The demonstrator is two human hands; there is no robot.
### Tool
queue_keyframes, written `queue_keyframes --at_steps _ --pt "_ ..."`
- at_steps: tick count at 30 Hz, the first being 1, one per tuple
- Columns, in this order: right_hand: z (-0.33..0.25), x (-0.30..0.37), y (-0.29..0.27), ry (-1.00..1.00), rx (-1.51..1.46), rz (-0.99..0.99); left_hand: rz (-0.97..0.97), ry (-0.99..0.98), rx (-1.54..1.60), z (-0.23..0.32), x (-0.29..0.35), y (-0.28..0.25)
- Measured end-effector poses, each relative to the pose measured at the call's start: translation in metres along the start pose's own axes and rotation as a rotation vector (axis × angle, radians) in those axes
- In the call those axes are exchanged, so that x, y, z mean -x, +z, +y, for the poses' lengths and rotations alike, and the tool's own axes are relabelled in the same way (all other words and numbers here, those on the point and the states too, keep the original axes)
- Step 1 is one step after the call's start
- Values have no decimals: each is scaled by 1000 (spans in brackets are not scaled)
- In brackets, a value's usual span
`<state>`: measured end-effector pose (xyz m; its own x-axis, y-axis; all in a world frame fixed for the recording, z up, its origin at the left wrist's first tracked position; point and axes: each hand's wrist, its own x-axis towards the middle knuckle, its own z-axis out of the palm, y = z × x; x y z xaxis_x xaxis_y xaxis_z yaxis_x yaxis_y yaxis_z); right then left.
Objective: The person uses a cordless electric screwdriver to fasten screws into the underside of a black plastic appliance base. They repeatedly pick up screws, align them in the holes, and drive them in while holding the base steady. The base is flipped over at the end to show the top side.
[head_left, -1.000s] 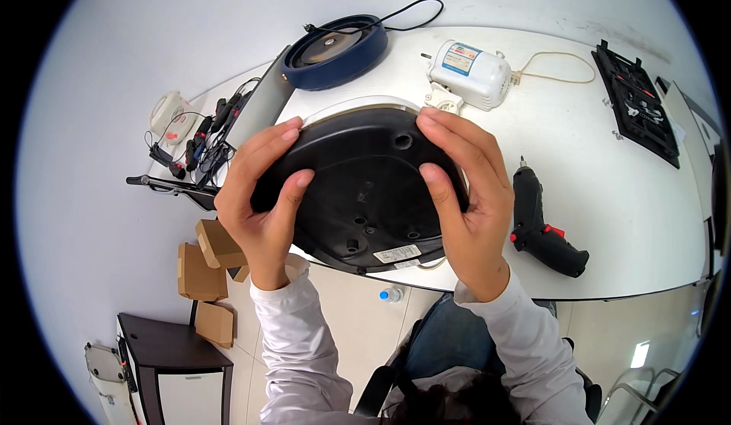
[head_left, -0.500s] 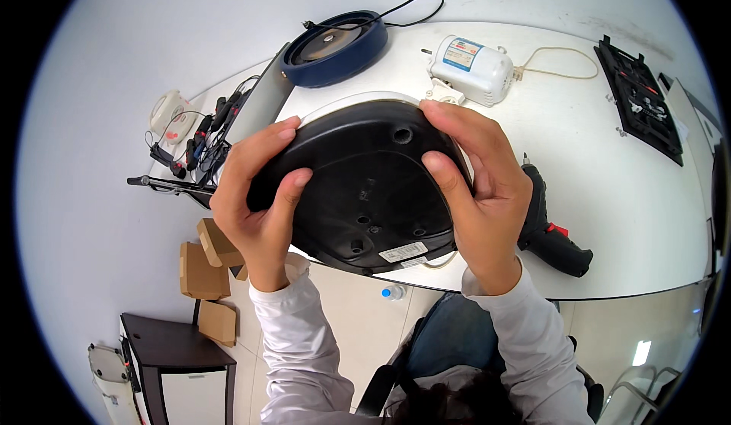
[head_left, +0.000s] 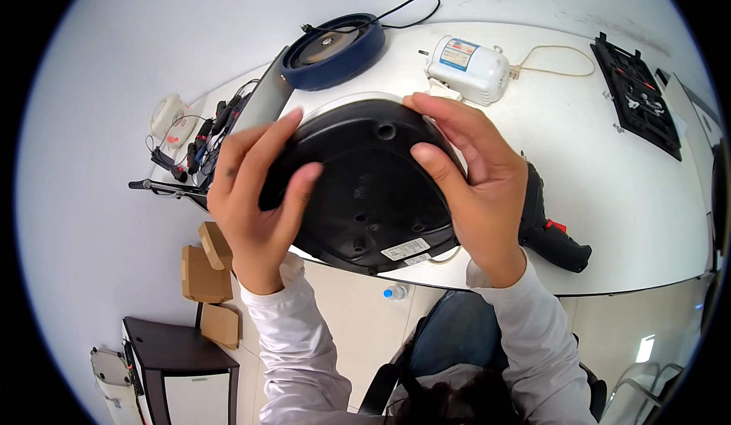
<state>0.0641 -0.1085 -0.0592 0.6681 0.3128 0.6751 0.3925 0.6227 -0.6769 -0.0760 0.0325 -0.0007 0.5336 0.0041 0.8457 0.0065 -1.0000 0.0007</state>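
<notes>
A rounded black appliance base (head_left: 358, 189) with a pale rim is held up in front of me, its underside toward me. Several round holes and a white label show on it. My right hand (head_left: 483, 178) grips the upper right edge, thumb on the black face and fingers over the rim. At the left edge is my left hand (head_left: 263, 189), blurred, its thumb and fingers spread; whether it still touches the base is hard to see. Just right of my right hand lies a black power screwdriver (head_left: 544, 223) with a red switch on the white table.
Behind the base stand a white motor (head_left: 468, 67) with a cord and a round dark blue housing (head_left: 335, 56) with a black cable. An open black tool case (head_left: 640, 94) lies at right. Tangled tools (head_left: 202, 140) are at left; cardboard boxes (head_left: 205, 273) sit below them.
My left fingers have spread and shifted, and the left thumb looks lifted off the black face. The base has moved slightly, with my right hand shifting a little left along with it.
</notes>
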Motion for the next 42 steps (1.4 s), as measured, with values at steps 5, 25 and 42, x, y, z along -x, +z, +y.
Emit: queue_keyframes --at_steps 5,25,42 --pt "1 0 -1 -5 22 1 -162 -33 90 13 -28 5" --pt "0 -7 -11 -39 -66 -38 -101 66 74 8 -25 16" --pt "-17 2 -29 100 139 -49 -150 15 95 17 -28 13"
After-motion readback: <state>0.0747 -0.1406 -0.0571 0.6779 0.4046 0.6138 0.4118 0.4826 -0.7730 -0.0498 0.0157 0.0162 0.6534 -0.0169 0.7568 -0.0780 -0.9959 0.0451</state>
